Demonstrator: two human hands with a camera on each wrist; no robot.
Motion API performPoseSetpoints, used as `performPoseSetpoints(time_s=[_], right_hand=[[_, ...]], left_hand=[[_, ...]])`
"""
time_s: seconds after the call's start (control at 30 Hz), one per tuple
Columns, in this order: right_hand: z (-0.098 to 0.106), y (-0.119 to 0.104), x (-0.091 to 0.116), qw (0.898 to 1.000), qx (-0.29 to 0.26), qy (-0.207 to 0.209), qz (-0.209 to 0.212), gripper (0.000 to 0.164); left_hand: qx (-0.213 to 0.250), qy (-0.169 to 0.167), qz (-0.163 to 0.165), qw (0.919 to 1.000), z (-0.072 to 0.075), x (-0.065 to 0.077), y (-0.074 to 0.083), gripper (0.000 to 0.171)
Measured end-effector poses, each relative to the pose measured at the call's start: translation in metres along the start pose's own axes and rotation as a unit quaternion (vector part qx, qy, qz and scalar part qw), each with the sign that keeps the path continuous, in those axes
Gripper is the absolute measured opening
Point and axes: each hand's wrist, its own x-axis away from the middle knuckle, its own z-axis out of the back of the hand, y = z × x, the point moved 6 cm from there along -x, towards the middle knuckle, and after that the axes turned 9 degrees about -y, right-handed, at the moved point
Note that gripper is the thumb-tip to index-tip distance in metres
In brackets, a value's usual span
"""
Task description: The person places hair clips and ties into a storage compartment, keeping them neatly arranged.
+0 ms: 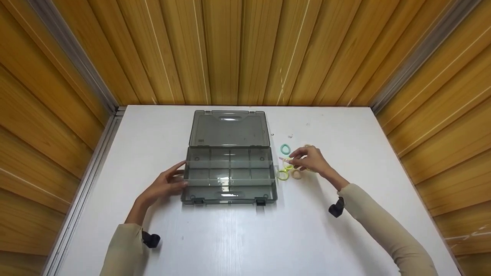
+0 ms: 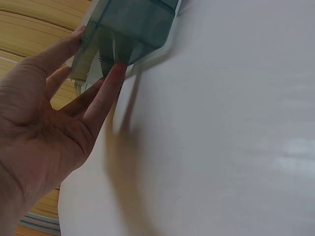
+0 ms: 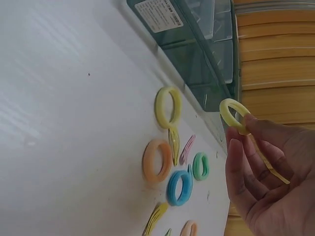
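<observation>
A grey see-through compartment box [image 1: 239, 173] lies with its lid [image 1: 230, 132] folded back behind it. My left hand [image 1: 163, 186] touches the box's left side wall with extended fingers, the thumb toward the front. Right of the box, my right hand [image 1: 312, 159] pinches a pale yellow hair tie [image 3: 225, 113] between thumb and fingertips, raised above the table. Below it in the right wrist view lie another yellow hair tie [image 3: 160, 110], an orange one [image 3: 148, 164], a blue one [image 3: 172, 191] and a green one [image 3: 197, 166].
Thin pink strands [image 3: 187, 149] and a yellow bundle [image 3: 156, 216] lie among the hair ties. A white label [image 3: 158, 14] is on the box's side. The white table [image 1: 230, 237] meets wood-patterned walls [image 1: 238, 53] at the back and sides.
</observation>
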Motion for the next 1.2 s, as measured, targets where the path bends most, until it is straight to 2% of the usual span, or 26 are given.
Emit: performPoseSetpoints(time_s=[0.1, 0.33, 0.5, 0.73, 0.83, 0.93, 1.1, 1.2], right_hand=[[-0.008, -0.009, -0.005, 1.0, -0.009, -0.007, 0.008, 0.021], [-0.025, -0.033, -0.016, 0.999, 0.015, -0.03, 0.038, 0.02], [-0.037, -0.045, -0.024, 0.998, 0.019, -0.038, 0.043, 0.02], [-0.058, -0.069, -0.04, 0.996, 0.014, -0.056, 0.062, 0.018], [-0.067, -0.078, -0.048, 0.997, 0.016, -0.057, 0.058, 0.019], [-0.083, -0.085, -0.058, 0.996, 0.006, -0.064, 0.06, 0.017], [-0.116, -0.096, -0.072, 0.991, -0.013, -0.087, 0.098, 0.015], [-0.133, -0.104, -0.078, 0.991, -0.007, -0.091, 0.101, 0.016]], left_hand=[[-0.003, 0.002, 0.004, 1.0, -0.001, -0.001, 0.0, 0.083], [0.002, 0.007, 0.01, 0.9999, -0.001, 0.002, 0.0, 0.083], [0.0, 0.005, 0.013, 0.9999, -0.002, 0.002, 0.0, 0.083], [-0.007, 0.001, 0.002, 1.0, -0.001, 0.0, 0.007, 0.081], [-0.013, -0.002, -0.003, 0.9999, -0.001, -0.001, 0.008, 0.081], [-0.011, 0.004, 0.0, 0.9999, 0.001, -0.001, 0.008, 0.081], [-0.009, 0.009, 0.009, 0.9999, 0.001, 0.003, 0.005, 0.083], [-0.007, 0.01, 0.013, 0.9998, 0.0, 0.003, 0.003, 0.084]])
